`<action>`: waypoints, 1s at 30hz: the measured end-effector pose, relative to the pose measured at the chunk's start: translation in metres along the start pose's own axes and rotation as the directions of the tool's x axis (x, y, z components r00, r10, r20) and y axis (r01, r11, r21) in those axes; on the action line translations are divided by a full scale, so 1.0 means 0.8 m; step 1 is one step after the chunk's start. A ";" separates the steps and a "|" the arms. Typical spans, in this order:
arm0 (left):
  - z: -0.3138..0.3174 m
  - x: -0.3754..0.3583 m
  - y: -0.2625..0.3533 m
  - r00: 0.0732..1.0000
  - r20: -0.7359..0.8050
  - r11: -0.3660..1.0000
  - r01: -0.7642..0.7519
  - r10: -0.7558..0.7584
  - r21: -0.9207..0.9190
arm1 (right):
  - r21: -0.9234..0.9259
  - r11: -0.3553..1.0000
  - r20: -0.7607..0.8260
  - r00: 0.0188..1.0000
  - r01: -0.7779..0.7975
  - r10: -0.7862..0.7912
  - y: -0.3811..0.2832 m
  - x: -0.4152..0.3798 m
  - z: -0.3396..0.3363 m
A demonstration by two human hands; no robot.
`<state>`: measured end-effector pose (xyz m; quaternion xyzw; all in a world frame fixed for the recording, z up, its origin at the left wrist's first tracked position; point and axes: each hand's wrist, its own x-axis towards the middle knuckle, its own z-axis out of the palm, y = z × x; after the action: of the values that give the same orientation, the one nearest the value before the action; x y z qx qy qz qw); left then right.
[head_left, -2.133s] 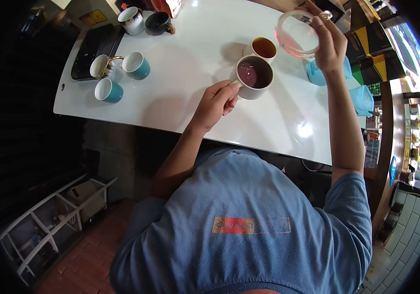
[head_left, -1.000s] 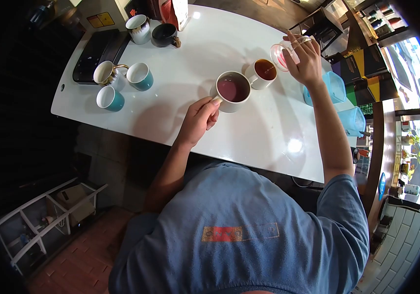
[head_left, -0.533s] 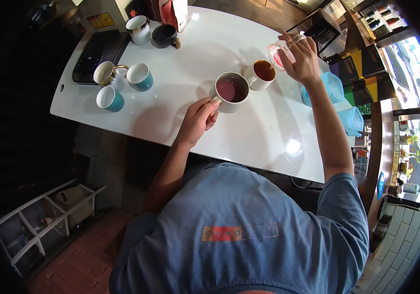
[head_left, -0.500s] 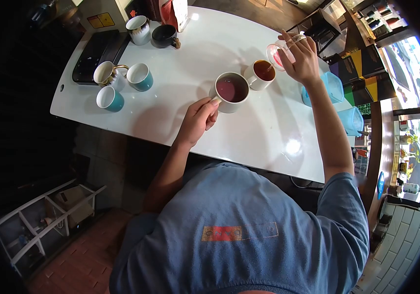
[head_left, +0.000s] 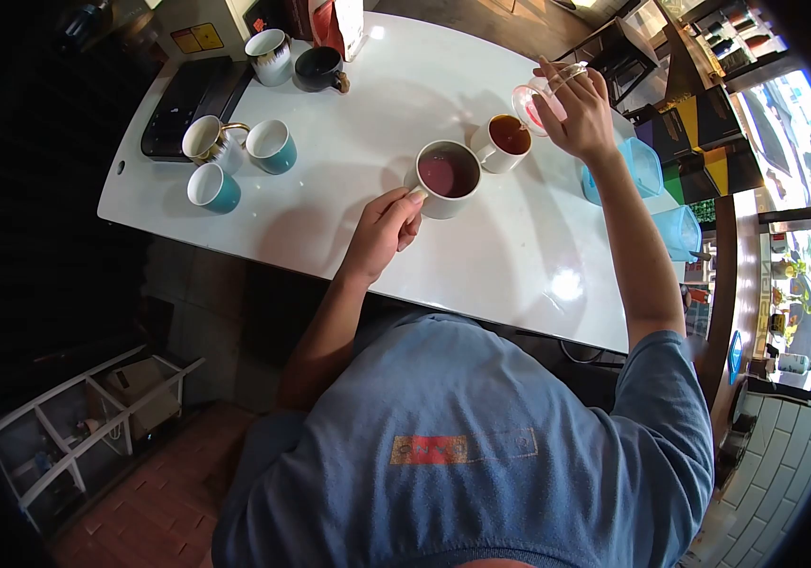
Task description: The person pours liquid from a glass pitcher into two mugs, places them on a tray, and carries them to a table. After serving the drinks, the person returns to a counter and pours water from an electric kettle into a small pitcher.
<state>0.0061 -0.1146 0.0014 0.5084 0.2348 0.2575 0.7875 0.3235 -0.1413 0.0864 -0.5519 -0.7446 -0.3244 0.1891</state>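
Note:
My left hand [head_left: 389, 230] is closed round the handle of a light grey mug [head_left: 462, 197], which stands upright with dark purplish liquid inside. My right hand [head_left: 580, 112] grips a clear glass pitcher [head_left: 530, 106] with some red liquid in it. The pitcher tips to the left, its lip at the right rim of a white mug [head_left: 493, 159]. Reddish-amber liquid fills much of that white mug, which is just behind and right of the grey one. My right fingers partly cover the pitcher.
Two turquoise cups [head_left: 220, 194] and a gold-handled cup [head_left: 205, 142] stand at the left, near a flat black device [head_left: 178, 109]. Farther back are a patterned mug [head_left: 273, 68] and a black cup [head_left: 318, 72]. Light blue plastic containers [head_left: 640, 168] line the right edge of the white table [head_left: 330, 204].
Almost everything holds still. The pitcher in my right hand has shifted very slightly to the left; my left hand and the grey mug stay in place.

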 end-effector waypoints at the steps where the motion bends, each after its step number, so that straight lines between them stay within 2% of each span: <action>1: 0.000 0.000 0.000 1.000 -0.002 1.000 0.000 0.000 -0.001 | 0.002 1.000 0.006 1.000 0.007 -0.007 0.000 0.000 0.000; 14: -0.003 -0.003 -0.006 0.999 0.005 0.999 -0.035 0.035 -0.031 | -0.004 1.000 0.021 1.000 0.002 -0.002 -0.005 -0.001 0.002; 30: -0.004 0.001 -0.015 1.000 0.003 1.000 -0.010 0.010 -0.026 | 0.009 1.000 0.046 0.999 0.000 0.000 -0.009 -0.001 0.004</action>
<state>0.0067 -0.1164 -0.0108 0.4996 0.2275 0.2639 0.7931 0.3172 -0.1409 0.0817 -0.5583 -0.7502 -0.3082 0.1746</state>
